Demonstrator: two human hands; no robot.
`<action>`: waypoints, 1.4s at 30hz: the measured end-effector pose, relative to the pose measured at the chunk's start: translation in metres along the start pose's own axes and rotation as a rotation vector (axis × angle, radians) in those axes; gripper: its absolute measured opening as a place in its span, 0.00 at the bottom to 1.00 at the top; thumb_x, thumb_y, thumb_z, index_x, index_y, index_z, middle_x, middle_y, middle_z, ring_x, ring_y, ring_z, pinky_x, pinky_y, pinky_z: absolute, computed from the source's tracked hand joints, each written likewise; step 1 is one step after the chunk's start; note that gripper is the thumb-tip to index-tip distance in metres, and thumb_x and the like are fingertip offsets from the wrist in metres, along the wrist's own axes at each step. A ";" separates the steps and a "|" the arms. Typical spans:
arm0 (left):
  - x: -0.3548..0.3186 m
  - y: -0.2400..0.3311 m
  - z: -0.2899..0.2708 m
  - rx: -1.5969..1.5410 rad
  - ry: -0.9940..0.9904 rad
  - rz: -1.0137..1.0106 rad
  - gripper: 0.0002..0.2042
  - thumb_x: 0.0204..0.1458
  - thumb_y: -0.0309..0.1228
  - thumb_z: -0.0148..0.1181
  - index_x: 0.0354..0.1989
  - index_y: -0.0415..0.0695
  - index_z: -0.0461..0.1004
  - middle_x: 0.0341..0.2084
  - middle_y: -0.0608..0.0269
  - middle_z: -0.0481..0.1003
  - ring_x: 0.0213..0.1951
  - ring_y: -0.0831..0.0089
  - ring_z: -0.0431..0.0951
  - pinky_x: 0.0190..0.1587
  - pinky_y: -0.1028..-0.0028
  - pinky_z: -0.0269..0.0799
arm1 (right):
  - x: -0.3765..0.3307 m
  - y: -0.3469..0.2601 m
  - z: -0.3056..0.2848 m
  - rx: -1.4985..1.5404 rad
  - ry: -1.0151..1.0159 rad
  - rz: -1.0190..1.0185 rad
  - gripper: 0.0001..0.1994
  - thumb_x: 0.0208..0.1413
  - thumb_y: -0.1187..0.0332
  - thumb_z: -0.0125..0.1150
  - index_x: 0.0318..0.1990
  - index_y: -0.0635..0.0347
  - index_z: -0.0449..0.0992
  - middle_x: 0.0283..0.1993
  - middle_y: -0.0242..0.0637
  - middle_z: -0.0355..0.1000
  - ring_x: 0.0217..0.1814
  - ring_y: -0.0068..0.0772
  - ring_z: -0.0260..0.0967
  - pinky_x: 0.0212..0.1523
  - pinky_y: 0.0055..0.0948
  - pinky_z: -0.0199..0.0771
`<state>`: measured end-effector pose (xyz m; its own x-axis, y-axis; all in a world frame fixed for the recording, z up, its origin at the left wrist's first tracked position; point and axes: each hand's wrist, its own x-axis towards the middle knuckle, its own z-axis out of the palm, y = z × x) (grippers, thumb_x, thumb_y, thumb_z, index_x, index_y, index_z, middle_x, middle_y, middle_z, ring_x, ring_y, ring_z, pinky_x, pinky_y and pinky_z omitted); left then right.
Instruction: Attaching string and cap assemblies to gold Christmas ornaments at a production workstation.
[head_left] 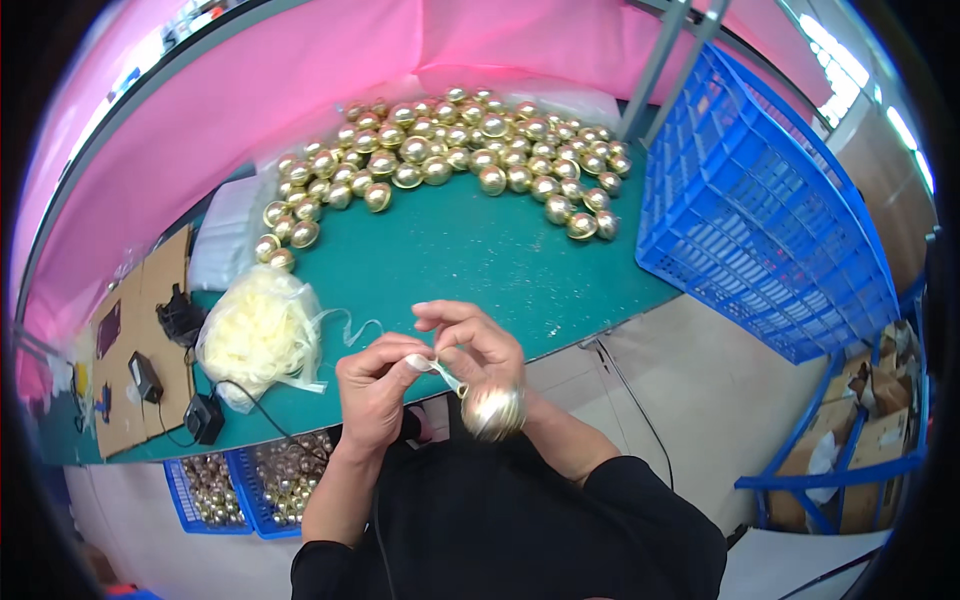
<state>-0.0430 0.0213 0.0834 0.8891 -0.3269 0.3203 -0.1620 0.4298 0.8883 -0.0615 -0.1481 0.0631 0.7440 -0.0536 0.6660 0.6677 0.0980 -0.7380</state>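
Observation:
A shiny gold ball ornament (pixel 493 413) hangs in front of my body, just below my right hand. From its small top loop a pale ribbon (pixel 447 376) runs up between my hands. My left hand (pixel 376 388) is closed, thumb and forefinger pinching the ribbon. My right hand (pixel 484 345) is curled above the ball with its fingertips at the ribbon; its upper fingers are slightly lifted. To the left of my hands, a clear plastic bag (pixel 262 335) full of pale yellow ribbons lies on the green table, one loose strand (pixel 348 330) trailing from it.
Many gold balls (pixel 415 150) lie along the back of the green table (pixel 450 250). A large blue crate (pixel 750 200) stands at the right. Cardboard (pixel 140 370) with black adapters and cables lies at the left. Blue baskets (pixel 238 480) of balls sit below the table edge.

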 end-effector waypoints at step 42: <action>0.012 -0.080 -0.039 -0.200 0.172 -0.236 0.09 0.65 0.30 0.63 0.41 0.35 0.82 0.34 0.64 0.81 0.34 0.78 0.76 0.41 0.76 0.75 | -0.020 0.066 0.015 -0.054 0.188 0.601 0.05 0.67 0.75 0.63 0.41 0.69 0.80 0.33 0.33 0.80 0.31 0.16 0.75 0.29 0.18 0.75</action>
<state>-0.0024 0.0159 0.0038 0.9541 -0.2971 0.0387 0.1280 0.5211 0.8439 -0.0322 -0.1255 0.0029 0.9781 -0.1785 0.1066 0.1284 0.1151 -0.9850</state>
